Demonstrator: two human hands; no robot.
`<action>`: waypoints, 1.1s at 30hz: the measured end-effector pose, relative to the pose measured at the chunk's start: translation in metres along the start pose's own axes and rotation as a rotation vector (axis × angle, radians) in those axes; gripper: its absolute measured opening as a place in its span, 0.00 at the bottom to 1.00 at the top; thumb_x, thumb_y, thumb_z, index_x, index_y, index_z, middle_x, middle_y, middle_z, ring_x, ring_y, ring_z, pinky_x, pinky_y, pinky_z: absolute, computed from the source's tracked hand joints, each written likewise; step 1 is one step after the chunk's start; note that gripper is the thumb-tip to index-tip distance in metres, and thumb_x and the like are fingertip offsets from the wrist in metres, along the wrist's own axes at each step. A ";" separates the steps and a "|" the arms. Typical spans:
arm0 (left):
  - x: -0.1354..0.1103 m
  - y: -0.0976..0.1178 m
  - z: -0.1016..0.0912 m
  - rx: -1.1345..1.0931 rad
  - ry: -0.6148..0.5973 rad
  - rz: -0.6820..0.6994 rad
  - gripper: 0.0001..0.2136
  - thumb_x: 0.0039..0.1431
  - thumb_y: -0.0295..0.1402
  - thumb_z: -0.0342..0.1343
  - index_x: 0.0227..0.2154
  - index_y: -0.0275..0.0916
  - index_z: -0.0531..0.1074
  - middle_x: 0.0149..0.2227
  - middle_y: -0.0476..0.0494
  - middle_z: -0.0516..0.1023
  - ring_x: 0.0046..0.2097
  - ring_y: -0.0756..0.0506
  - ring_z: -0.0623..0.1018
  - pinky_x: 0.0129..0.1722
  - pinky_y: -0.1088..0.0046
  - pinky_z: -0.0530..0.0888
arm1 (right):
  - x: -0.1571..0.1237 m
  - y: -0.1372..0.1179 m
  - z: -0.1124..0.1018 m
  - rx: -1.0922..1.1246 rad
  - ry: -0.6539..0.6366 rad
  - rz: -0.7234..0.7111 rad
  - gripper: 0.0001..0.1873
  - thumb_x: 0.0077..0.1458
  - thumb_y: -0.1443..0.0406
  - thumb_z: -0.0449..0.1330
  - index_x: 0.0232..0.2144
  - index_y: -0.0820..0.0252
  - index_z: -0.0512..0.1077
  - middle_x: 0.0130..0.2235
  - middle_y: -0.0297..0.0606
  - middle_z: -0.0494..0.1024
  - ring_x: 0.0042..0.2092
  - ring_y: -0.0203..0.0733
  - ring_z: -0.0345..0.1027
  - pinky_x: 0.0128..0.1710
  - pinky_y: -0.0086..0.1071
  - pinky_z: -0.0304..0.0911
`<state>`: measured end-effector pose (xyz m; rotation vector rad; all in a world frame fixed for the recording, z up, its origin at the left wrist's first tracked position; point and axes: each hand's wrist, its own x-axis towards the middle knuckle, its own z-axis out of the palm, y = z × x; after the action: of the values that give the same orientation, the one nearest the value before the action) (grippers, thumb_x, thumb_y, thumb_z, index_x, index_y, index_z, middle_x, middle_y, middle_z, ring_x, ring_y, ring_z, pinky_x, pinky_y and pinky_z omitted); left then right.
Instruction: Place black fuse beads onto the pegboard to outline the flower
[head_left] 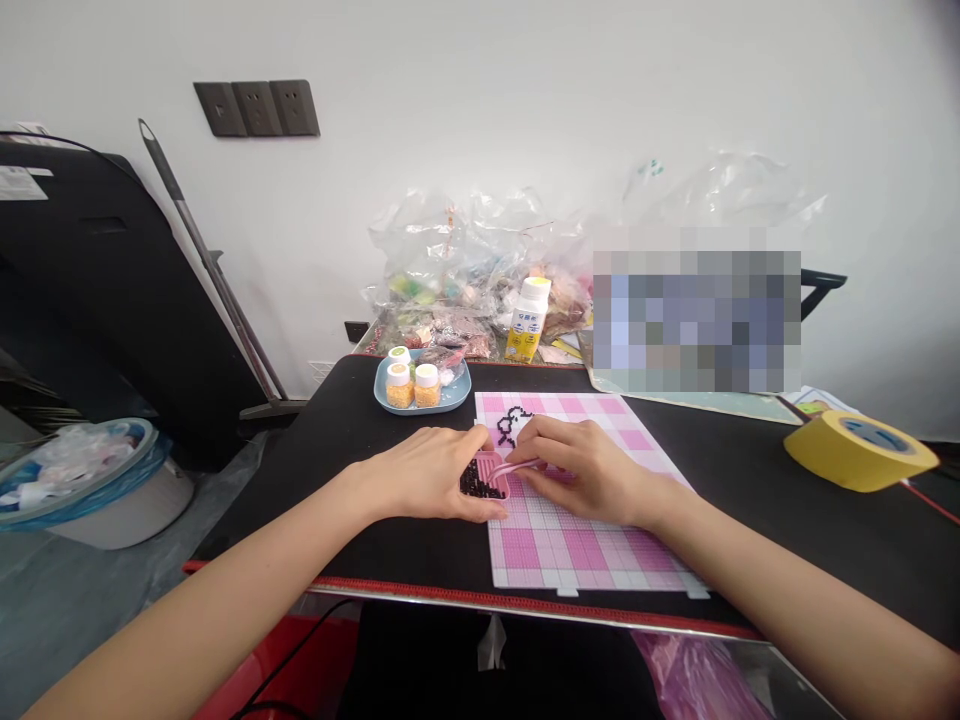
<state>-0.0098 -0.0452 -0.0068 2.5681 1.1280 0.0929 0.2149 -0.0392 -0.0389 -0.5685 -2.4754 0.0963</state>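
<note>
My left hand is closed around a small pink tray with a ridged section and a heap of black beads in it. In my right hand a pair of pink tweezers is pinched, its tips over the tray. Whether a bead sits between the tips is too small to tell. Under both hands lies a pink-and-white checked pegboard. On its far left part, black beads form a curved outline, partly hidden by my right hand.
A blue plate holds several small jars at the back left. Behind stand a white-and-yellow bottle and plastic bags. Yellow tape lies at the right. A lined bin stands left of the table.
</note>
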 end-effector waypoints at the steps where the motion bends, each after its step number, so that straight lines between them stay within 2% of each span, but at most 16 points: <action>1: 0.000 0.000 0.000 0.003 -0.002 0.000 0.24 0.51 0.53 0.56 0.44 0.40 0.63 0.40 0.40 0.75 0.41 0.36 0.76 0.37 0.64 0.69 | 0.000 0.000 0.000 0.003 0.000 0.000 0.07 0.60 0.66 0.53 0.38 0.60 0.70 0.35 0.38 0.72 0.33 0.34 0.68 0.31 0.28 0.64; 18: 0.000 0.000 0.000 0.011 0.005 0.008 0.24 0.51 0.52 0.55 0.43 0.40 0.64 0.40 0.41 0.75 0.40 0.36 0.76 0.36 0.65 0.69 | 0.000 -0.001 0.002 0.000 0.010 -0.004 0.08 0.61 0.66 0.52 0.38 0.60 0.70 0.35 0.38 0.72 0.33 0.34 0.67 0.30 0.28 0.63; 23: -0.001 0.000 -0.001 0.023 -0.002 0.002 0.25 0.51 0.53 0.55 0.44 0.40 0.64 0.40 0.40 0.75 0.41 0.36 0.76 0.37 0.65 0.69 | -0.002 0.006 0.001 0.007 0.074 0.014 0.07 0.60 0.66 0.53 0.38 0.60 0.70 0.35 0.38 0.72 0.33 0.35 0.68 0.31 0.29 0.65; 29: -0.001 -0.001 -0.001 0.022 -0.001 0.003 0.25 0.52 0.54 0.54 0.45 0.40 0.64 0.38 0.41 0.74 0.40 0.36 0.75 0.35 0.65 0.69 | -0.002 0.010 -0.002 -0.073 0.191 0.155 0.08 0.60 0.66 0.53 0.36 0.62 0.72 0.34 0.39 0.73 0.29 0.34 0.67 0.27 0.29 0.64; 33: -0.001 -0.002 0.001 0.015 0.000 0.003 0.27 0.52 0.55 0.54 0.47 0.39 0.63 0.41 0.40 0.75 0.42 0.35 0.75 0.38 0.64 0.69 | -0.001 0.011 -0.004 -0.132 0.208 0.210 0.09 0.60 0.64 0.53 0.35 0.62 0.72 0.33 0.39 0.73 0.28 0.33 0.66 0.26 0.28 0.62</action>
<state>-0.0120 -0.0449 -0.0082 2.5831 1.1287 0.0863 0.2220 -0.0301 -0.0384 -0.8505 -2.2264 -0.0429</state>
